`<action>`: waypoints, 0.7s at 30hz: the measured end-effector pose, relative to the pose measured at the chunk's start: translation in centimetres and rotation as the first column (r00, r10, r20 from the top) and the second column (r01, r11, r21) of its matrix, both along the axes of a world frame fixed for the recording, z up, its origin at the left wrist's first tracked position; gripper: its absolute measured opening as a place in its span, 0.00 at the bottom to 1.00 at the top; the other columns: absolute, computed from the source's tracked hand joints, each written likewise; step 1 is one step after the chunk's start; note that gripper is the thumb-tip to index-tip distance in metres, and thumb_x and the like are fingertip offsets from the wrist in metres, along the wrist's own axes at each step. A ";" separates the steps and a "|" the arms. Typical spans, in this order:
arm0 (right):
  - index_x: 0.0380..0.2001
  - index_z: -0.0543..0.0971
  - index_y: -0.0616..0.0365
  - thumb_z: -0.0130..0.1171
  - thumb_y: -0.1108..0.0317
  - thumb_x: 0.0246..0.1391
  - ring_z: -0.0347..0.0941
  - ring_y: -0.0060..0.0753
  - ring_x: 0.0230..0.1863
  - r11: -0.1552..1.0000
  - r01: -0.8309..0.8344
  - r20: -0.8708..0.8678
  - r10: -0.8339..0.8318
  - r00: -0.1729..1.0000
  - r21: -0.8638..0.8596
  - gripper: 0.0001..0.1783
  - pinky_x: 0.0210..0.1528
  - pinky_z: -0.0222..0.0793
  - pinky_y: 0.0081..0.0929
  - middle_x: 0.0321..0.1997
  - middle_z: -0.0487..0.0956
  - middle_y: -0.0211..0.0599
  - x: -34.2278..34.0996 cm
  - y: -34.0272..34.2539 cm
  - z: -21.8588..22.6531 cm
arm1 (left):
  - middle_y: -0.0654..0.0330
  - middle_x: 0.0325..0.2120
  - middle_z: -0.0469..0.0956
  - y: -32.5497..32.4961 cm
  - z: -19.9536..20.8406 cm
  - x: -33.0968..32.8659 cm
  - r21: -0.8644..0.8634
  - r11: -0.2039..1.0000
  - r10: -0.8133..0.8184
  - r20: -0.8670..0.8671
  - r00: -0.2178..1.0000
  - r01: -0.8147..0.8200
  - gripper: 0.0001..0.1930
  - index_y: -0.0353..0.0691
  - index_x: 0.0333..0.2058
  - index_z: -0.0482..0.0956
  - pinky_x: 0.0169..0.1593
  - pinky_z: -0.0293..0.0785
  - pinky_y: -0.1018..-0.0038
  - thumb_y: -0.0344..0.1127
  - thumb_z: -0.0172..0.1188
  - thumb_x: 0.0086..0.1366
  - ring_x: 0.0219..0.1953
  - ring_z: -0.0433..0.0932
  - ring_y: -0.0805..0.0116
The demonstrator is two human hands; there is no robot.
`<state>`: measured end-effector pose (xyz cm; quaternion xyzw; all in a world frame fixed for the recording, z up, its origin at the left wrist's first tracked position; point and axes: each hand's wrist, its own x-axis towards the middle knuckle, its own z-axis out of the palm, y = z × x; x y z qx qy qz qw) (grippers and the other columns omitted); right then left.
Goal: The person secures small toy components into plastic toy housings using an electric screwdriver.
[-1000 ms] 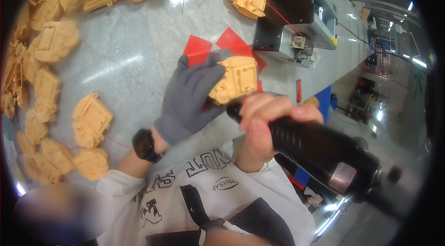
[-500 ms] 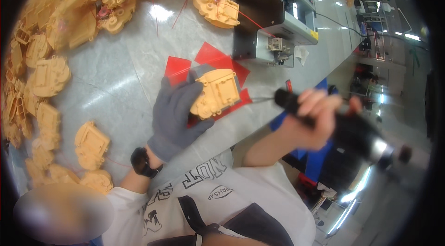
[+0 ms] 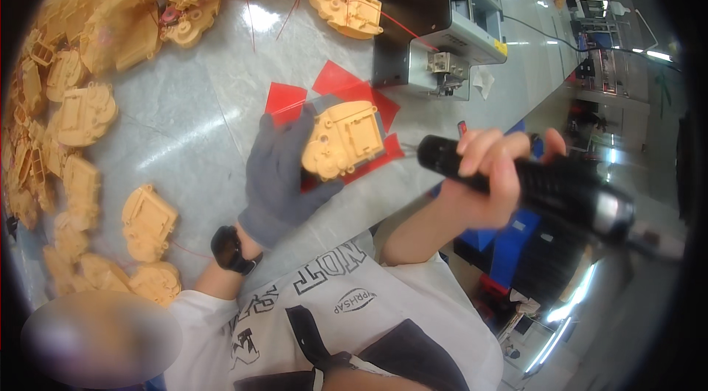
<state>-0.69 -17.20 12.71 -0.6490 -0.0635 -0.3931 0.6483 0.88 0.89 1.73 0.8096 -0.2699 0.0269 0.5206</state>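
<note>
My left hand (image 3: pixel 276 173), in a dark grey glove, lies against the left side of a yellow plastic housing (image 3: pixel 345 139), with fingers and thumb gripping its edge. The housing rests on a grey block with red sheet pieces (image 3: pixel 286 102) around and under it. In my bare right hand (image 3: pixel 501 173) is a black electric screwdriver (image 3: pixel 557 188), the fingers wrapped round its body. It lies slanted, with its dark front end toward the housing and a thin blurred bit pointing at the housing's right edge, apart from it.
More yellow housings (image 3: pixel 87 112) are heaped along the far and left sides of the grey table (image 3: pixel 195 107). Some have thin red wires. A grey and black machine (image 3: pixel 442 30) stands beyond the red sheets. Blue bins (image 3: pixel 509 247) are below the table at right.
My right hand has brought the screwdriver a little left, closer to the housing. My left hand stays on the housing. The whole view has shifted slightly.
</note>
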 end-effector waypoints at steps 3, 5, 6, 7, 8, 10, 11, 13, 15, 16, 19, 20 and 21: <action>0.57 0.54 0.59 0.49 0.78 0.43 0.65 0.28 0.15 0.997 0.069 0.079 -0.067 0.995 -0.019 0.34 0.25 0.66 0.30 0.16 0.67 0.34 1.1 1.7 0.3 | 0.51 0.39 0.73 0.1 0.2 0.1 -0.002 1.000 -0.003 -0.017 1.000 0.003 0.47 0.31 0.57 0.58 0.55 0.59 0.54 0.36 0.70 0.37 0.42 0.71 0.51; 0.56 0.54 0.61 0.52 0.81 0.41 0.66 0.27 0.15 0.973 0.227 0.132 -0.220 0.966 -0.041 0.36 0.22 0.67 0.28 0.16 0.70 0.36 2.5 0.6 0.3 | 0.52 0.39 0.73 0.3 0.2 0.3 0.000 1.000 -0.005 -0.023 1.000 0.005 0.48 0.31 0.59 0.56 0.56 0.58 0.53 0.36 0.70 0.37 0.41 0.71 0.51; 0.55 0.55 0.61 0.52 0.81 0.41 0.66 0.26 0.15 0.960 0.278 0.130 -0.272 0.954 -0.033 0.35 0.22 0.67 0.27 0.17 0.70 0.36 3.1 -0.9 0.4 | 0.52 0.39 0.73 0.2 0.1 0.2 -0.004 1.000 -0.015 -0.018 1.000 0.015 0.49 0.31 0.59 0.56 0.57 0.57 0.53 0.36 0.70 0.37 0.41 0.71 0.51; 0.55 0.56 0.61 0.52 0.82 0.41 0.65 0.25 0.15 0.944 0.328 0.127 -0.323 0.938 -0.026 0.34 0.22 0.67 0.25 0.18 0.71 0.36 3.8 -2.3 0.6 | 0.52 0.39 0.73 0.2 0.1 0.2 -0.010 1.000 -0.024 -0.014 1.000 0.024 0.49 0.31 0.59 0.55 0.58 0.55 0.52 0.37 0.70 0.38 0.41 0.71 0.52; 0.53 0.57 0.61 0.53 0.83 0.40 0.65 0.25 0.15 0.924 0.383 0.113 -0.381 0.918 0.002 0.33 0.21 0.67 0.25 0.18 0.71 0.36 4.7 -3.4 0.6 | 0.52 0.39 0.73 0.2 0.1 0.0 -0.011 1.000 -0.020 -0.013 1.000 0.020 0.49 0.31 0.59 0.55 0.58 0.55 0.52 0.37 0.70 0.38 0.41 0.71 0.52; 0.49 0.61 0.61 0.54 0.84 0.40 0.65 0.25 0.14 0.885 0.466 0.059 -0.466 0.883 0.024 0.29 0.23 0.67 0.23 0.19 0.70 0.36 6.4 -4.9 0.3 | 0.52 0.38 0.73 0.1 0.0 0.0 -0.001 1.000 -0.025 0.009 1.000 0.025 0.49 0.31 0.59 0.54 0.59 0.54 0.52 0.38 0.69 0.38 0.42 0.71 0.53; 0.46 0.62 0.61 0.54 0.84 0.40 0.65 0.25 0.16 0.892 0.452 -0.005 -0.452 0.892 -0.004 0.27 0.24 0.66 0.23 0.18 0.70 0.35 7.0 -5.2 -0.3 | 0.52 0.38 0.73 0.2 -0.1 -0.1 -0.004 1.000 -0.025 0.011 1.000 0.025 0.49 0.31 0.59 0.54 0.59 0.54 0.52 0.38 0.69 0.38 0.42 0.71 0.53; 0.44 0.64 0.62 0.52 0.85 0.40 0.64 0.26 0.17 0.874 0.485 -0.092 -0.485 0.870 -0.018 0.23 0.25 0.64 0.25 0.17 0.68 0.35 6.9 -5.2 -0.8 | 0.52 0.38 0.73 0.3 -0.2 -0.2 -0.015 1.000 -0.021 0.013 1.000 0.021 0.49 0.31 0.59 0.55 0.59 0.54 0.52 0.39 0.69 0.39 0.42 0.71 0.53; 0.44 0.64 0.62 0.52 0.85 0.40 0.64 0.26 0.16 0.878 0.478 -0.108 -0.476 0.873 -0.006 0.24 0.25 0.63 0.24 0.17 0.67 0.34 6.2 -4.3 -0.7 | 0.52 0.39 0.73 0.4 -0.3 -0.2 0.004 1.000 -0.016 0.023 1.000 0.016 0.48 0.32 0.59 0.55 0.59 0.54 0.51 0.39 0.69 0.39 0.42 0.71 0.53; 0.44 0.64 0.61 0.52 0.85 0.40 0.63 0.26 0.16 0.882 0.471 -0.128 -0.467 0.875 0.008 0.24 0.25 0.63 0.24 0.17 0.66 0.33 5.5 -3.8 -0.6 | 0.53 0.39 0.73 0.4 -0.3 -0.2 0.025 1.000 -0.012 0.030 0.999 0.012 0.48 0.32 0.59 0.55 0.59 0.54 0.51 0.39 0.69 0.39 0.43 0.71 0.53; 0.47 0.60 0.61 0.52 0.82 0.41 0.65 0.27 0.15 0.968 0.205 -0.099 -0.192 0.976 0.147 0.27 0.24 0.66 0.25 0.17 0.67 0.35 1.8 -1.5 -1.5 | 0.53 0.39 0.72 0.2 -0.8 -0.1 0.007 1.000 -0.011 0.023 1.000 0.011 0.48 0.32 0.59 0.55 0.59 0.55 0.51 0.39 0.70 0.38 0.43 0.71 0.53; 0.49 0.58 0.61 0.51 0.81 0.41 0.64 0.27 0.15 0.976 0.161 -0.068 -0.152 0.986 0.146 0.28 0.23 0.66 0.27 0.16 0.67 0.35 0.9 -0.1 -1.0 | 0.53 0.39 0.72 0.1 -0.4 -0.1 0.009 1.000 -0.016 0.020 1.000 0.015 0.48 0.32 0.59 0.55 0.59 0.55 0.51 0.39 0.70 0.38 0.43 0.71 0.53; 0.50 0.57 0.61 0.50 0.80 0.42 0.64 0.28 0.15 0.982 0.120 -0.041 -0.115 0.993 0.146 0.29 0.23 0.67 0.29 0.16 0.67 0.36 0.5 1.6 -0.6 | 0.51 0.44 0.71 0.2 0.0 -0.1 0.025 1.000 -0.014 -0.007 1.000 0.014 0.47 0.33 0.57 0.58 0.59 0.56 0.52 0.40 0.70 0.38 0.46 0.70 0.52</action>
